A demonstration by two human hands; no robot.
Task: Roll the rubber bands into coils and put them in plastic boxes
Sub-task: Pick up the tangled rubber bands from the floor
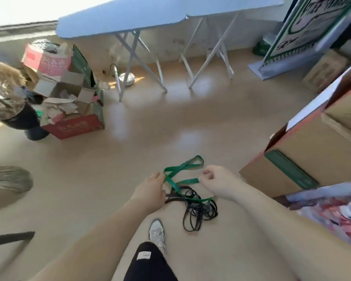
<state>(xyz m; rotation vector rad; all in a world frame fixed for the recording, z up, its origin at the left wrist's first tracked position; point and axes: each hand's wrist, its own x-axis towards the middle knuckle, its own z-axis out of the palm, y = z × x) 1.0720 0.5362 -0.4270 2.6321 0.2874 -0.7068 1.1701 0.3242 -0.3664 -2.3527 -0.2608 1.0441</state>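
Nearest the lens, a dark-trousered knee (pixel 150 262) and a grey shoe (pixel 158 234) stand on the beige floor (pixel 89 179). Left hand (pixel 150 189) pinches the green rubber band (pixel 182 168) at its crossing; right hand (pixel 217 182) grips one free end. Black rubber bands (pixel 197 209) lie tangled on the floor just below, beside cardboard boxes (pixel 304 159).

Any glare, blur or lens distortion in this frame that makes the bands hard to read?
Head view: window light blows out the top left and leaves glare patches on the floor; wide-angle bending curves the blue table and the edges; overall soft. The green band between left hand and right hand reads clearly; the black bands blur into a tangle.
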